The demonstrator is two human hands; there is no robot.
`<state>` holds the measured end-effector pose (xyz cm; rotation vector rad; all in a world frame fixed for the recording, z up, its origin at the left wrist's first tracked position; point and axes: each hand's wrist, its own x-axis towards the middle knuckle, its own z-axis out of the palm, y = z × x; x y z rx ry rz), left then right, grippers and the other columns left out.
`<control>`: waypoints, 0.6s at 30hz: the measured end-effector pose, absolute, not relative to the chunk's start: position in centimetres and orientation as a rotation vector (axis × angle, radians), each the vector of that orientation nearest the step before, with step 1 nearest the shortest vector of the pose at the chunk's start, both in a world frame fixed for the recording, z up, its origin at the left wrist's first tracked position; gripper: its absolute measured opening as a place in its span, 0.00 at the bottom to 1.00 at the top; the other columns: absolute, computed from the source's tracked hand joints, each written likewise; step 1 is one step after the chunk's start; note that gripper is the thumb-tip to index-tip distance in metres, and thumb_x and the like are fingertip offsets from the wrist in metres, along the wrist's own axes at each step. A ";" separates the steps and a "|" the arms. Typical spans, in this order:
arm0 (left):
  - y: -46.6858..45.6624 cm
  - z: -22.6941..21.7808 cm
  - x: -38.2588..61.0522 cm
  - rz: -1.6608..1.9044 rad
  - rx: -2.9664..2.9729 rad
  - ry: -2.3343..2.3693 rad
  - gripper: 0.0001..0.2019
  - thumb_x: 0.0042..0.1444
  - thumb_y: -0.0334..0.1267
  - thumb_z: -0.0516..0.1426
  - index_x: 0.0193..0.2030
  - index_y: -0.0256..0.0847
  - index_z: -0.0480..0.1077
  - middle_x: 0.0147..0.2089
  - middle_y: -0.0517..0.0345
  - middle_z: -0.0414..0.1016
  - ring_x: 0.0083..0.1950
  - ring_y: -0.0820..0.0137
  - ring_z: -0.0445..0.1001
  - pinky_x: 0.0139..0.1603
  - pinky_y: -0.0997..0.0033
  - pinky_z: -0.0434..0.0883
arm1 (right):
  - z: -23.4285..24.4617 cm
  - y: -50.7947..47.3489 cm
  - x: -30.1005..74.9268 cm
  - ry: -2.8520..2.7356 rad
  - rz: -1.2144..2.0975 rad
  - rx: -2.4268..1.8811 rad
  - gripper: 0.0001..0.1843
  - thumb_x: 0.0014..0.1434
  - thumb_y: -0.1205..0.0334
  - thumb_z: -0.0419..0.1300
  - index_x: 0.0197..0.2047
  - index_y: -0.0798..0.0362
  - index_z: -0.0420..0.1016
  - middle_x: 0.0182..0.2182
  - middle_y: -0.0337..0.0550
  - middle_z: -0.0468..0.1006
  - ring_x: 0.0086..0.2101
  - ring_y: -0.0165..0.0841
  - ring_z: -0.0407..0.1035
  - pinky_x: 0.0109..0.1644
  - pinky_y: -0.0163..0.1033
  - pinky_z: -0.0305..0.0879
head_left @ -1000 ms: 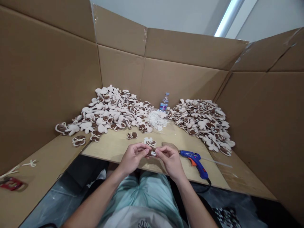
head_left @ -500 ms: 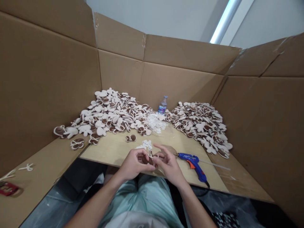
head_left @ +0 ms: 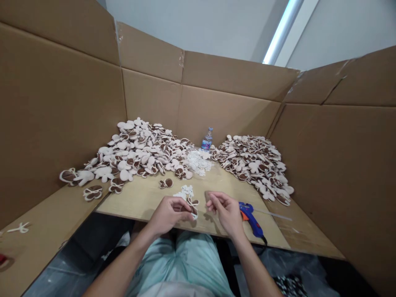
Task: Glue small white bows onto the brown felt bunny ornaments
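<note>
Brown cardboard panels (head_left: 58, 107) enclosed the work area on 3 sides, around a pale wooden board (head_left: 136, 202). At far left, a small white cord bow (head_left: 18, 227) lay on a cardboard shelf (head_left: 46, 243). Next stood a large heap of brown-and-cream bow-shaped pieces (head_left: 136, 150), with 1 loose piece (head_left: 166, 183) apart from it on the board. The left hand (head_left: 169, 214) was mostly closed, its thumb and fingers pinching a single bow-shaped piece (head_left: 193, 211), which projected from the fingertips toward the right hand, clear of the board. White cut-outs (head_left: 185, 192) lay just behind that piece. Farther back were white lacy scraps (head_left: 198, 162) and an upright plastic water bottle (head_left: 207, 139). The right hand (head_left: 224, 212) was open, fingers loosely curved, holding nothing, near the pinched piece but not touching it. Just beside it lay a blue glue gun (head_left: 250, 218) with an orange trigger and a glue stick (head_left: 274, 214) extending right. A second heap of bow-shaped pieces (head_left: 252, 167) occupied the right side of the board.
</note>
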<state>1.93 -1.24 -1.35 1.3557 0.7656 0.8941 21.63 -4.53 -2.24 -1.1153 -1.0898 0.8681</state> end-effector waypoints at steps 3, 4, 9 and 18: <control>-1.2 -1.0 1.6 0.914 1.342 0.730 0.12 0.44 0.45 0.68 0.28 0.36 0.78 0.29 0.52 0.81 0.28 0.68 0.76 0.33 0.71 0.72 | -1.8 -4.5 22.0 -0.981 0.791 -1.104 0.21 0.45 0.47 0.71 0.37 0.55 0.81 0.26 0.45 0.82 0.23 0.31 0.73 0.29 0.38 0.72; -1.2 -0.9 1.5 0.923 1.344 0.724 0.13 0.47 0.47 0.67 0.29 0.36 0.79 0.30 0.52 0.81 0.29 0.68 0.76 0.33 0.70 0.72 | -1.7 -4.5 22.1 -0.961 0.782 -1.107 0.22 0.44 0.47 0.71 0.38 0.55 0.81 0.28 0.46 0.84 0.24 0.33 0.74 0.31 0.40 0.73; -1.3 -0.3 1.5 0.958 1.315 0.713 0.16 0.49 0.50 0.65 0.29 0.37 0.78 0.33 0.52 0.82 0.33 0.65 0.77 0.36 0.70 0.73 | -1.6 -4.8 22.1 -1.004 0.694 -1.191 0.16 0.41 0.52 0.73 0.30 0.55 0.83 0.24 0.45 0.82 0.22 0.34 0.72 0.27 0.40 0.71; -1.0 -0.9 1.3 0.931 1.362 0.717 0.12 0.50 0.45 0.65 0.29 0.37 0.77 0.29 0.56 0.79 0.31 0.68 0.75 0.35 0.71 0.71 | -1.6 -4.9 21.6 -1.305 0.795 -1.032 0.21 0.61 0.49 0.59 0.53 0.51 0.75 0.34 0.46 0.83 0.29 0.31 0.74 0.33 0.36 0.70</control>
